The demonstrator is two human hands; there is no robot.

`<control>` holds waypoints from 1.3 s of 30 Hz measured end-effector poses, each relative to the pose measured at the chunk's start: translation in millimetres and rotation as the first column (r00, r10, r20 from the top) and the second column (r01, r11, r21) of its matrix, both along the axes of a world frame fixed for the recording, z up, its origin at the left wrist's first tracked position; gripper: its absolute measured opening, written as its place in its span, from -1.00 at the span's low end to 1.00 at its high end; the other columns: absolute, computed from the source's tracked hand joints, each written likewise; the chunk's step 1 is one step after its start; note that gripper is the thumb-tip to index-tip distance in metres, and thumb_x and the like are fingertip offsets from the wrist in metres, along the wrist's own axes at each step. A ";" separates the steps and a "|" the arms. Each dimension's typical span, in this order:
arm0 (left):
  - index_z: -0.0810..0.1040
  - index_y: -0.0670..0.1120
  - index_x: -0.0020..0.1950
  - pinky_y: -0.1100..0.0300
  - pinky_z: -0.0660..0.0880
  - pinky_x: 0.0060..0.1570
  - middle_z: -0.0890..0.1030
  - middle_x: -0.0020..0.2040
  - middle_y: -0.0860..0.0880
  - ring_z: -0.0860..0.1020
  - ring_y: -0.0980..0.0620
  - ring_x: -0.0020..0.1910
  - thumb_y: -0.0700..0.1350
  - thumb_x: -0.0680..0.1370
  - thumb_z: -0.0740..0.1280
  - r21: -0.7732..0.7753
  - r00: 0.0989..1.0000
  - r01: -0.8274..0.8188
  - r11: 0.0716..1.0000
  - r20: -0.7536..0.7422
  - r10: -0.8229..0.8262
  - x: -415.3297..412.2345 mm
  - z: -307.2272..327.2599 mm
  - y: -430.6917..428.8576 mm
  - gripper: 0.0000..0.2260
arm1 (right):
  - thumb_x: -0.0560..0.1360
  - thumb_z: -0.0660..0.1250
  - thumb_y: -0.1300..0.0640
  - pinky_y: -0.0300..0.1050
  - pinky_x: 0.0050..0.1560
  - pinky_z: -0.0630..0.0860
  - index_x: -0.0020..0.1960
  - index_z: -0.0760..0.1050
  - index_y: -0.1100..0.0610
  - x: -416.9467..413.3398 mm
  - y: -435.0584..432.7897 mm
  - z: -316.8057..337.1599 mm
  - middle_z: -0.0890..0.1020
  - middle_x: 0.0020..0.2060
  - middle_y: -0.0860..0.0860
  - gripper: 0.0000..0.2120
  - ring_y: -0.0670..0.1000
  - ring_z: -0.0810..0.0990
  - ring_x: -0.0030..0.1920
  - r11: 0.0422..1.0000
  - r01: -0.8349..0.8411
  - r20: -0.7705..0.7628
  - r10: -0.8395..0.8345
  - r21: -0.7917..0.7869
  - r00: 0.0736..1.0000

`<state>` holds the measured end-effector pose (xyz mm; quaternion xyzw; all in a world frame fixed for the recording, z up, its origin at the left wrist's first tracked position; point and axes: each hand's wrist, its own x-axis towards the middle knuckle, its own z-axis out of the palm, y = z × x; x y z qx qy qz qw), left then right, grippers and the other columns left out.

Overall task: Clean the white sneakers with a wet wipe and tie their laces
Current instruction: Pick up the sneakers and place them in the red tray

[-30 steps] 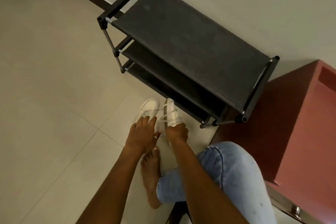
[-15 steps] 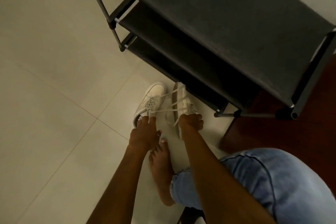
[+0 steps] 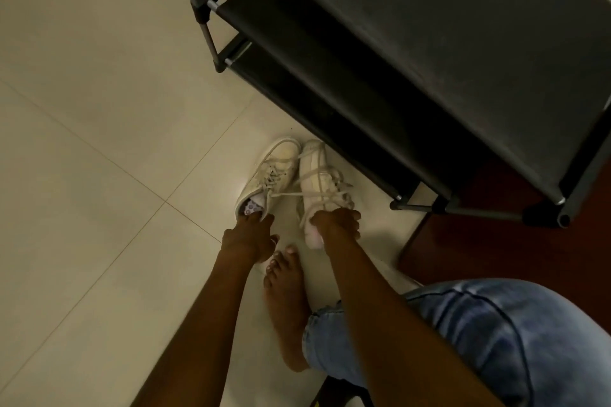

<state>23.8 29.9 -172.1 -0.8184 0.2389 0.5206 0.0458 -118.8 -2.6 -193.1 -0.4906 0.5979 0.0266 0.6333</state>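
Two white sneakers lie on the tiled floor in front of a shoe rack, toes pointing away from me. The left sneaker stands upright with loose laces and a patterned insole showing at its heel. The right sneaker is tipped onto its side, sole edge facing left. A lace stretches between the two shoes. My left hand grips the heel opening of the left sneaker. My right hand grips the heel of the right sneaker. No wet wipe is visible.
A black three-tier shoe rack stands just beyond the sneakers. My bare foot and a knee in blue jeans are below the hands. A dark red cabinet sits at right. Pale floor tiles spread left.
The view has moved closer and lower over the shoes. Both hands have slid back to the sneakers' heels, and the right sneaker now lies more on its side.
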 end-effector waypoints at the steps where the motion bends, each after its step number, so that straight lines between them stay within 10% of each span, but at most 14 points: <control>1: 0.11 0.08 0.64 -0.16 0.33 0.42 0.10 0.65 -0.04 0.07 -0.14 0.62 0.12 0.70 0.12 -0.011 1.000 -0.006 1.000 0.016 0.006 -1.0 -0.7 -0.2 -0.49 | 0.67 -0.11 -0.01 -0.01 0.20 0.31 0.45 0.24 0.18 6.2 -14.1 16.8 0.54 0.07 0.10 -0.55 0.04 0.52 0.08 0.995 -0.028 -0.043 0.032 0.091 0.999; 4: 0.10 0.06 0.63 -0.20 0.18 0.51 0.17 0.63 -0.04 0.15 -0.13 0.59 0.00 0.68 0.20 -0.050 0.997 0.032 0.998 0.071 -0.028 -2.1 0.0 7.5 -0.46 | 0.58 0.19 0.10 0.16 0.23 0.39 0.47 0.24 0.18 52.0 -67.8 40.1 0.51 0.10 0.17 -0.52 0.18 0.48 0.23 0.837 -0.547 -0.395 0.513 0.033 0.762; 12: 0.45 -0.06 0.47 -0.13 0.55 0.04 0.53 0.32 -0.14 0.54 -0.25 0.22 -0.37 0.50 0.28 -0.355 0.929 -0.024 0.935 0.338 0.152 7.1 23.4 3.1 -0.46 | 0.42 0.47 0.21 -0.11 0.31 0.42 0.50 0.19 0.19 87.0 -83.4 73.0 0.44 0.37 0.15 -0.25 0.13 0.45 0.35 0.911 -0.387 -0.268 0.342 -0.139 0.901; 24: 0.62 0.08 0.20 -0.05 0.58 0.02 0.61 0.09 0.02 0.60 -0.14 0.08 -0.30 0.51 0.26 -0.390 0.792 -0.218 0.894 0.465 0.396 6.7 165.9 -18.2 -0.61 | 0.58 0.28 0.11 -0.25 0.37 0.22 0.49 0.22 0.20 102.9 -95.1 217.5 0.36 0.42 0.12 -0.47 0.05 0.33 0.42 0.459 -0.831 -0.262 0.799 -0.315 0.541; 35: 0.49 0.21 0.35 0.11 0.54 -0.17 0.58 0.15 0.15 0.52 0.04 0.12 -0.12 0.56 0.29 -0.548 0.699 -0.089 0.832 0.561 0.444 -43.7 321.9 -16.0 -0.61 | 0.46 0.32 0.24 -0.25 -0.02 0.47 0.33 0.36 -0.16 40.7 -94.5 348.6 0.56 0.06 0.04 -0.48 -0.02 0.53 0.08 0.259 -0.663 -0.229 0.800 -0.703 0.555; 39: 0.45 0.20 0.02 0.13 0.52 -0.34 0.52 -0.09 0.21 0.46 0.12 -0.06 -0.21 0.50 0.31 -0.599 0.663 -0.035 0.800 0.585 0.467 -69.8 367.6 -19.4 -0.71 | 0.55 0.26 0.21 -0.11 0.10 0.47 0.28 0.45 0.12 10.9 -104.3 397.2 0.48 0.22 0.08 -0.70 0.07 0.49 0.16 0.175 -0.705 -0.295 0.820 -0.687 0.491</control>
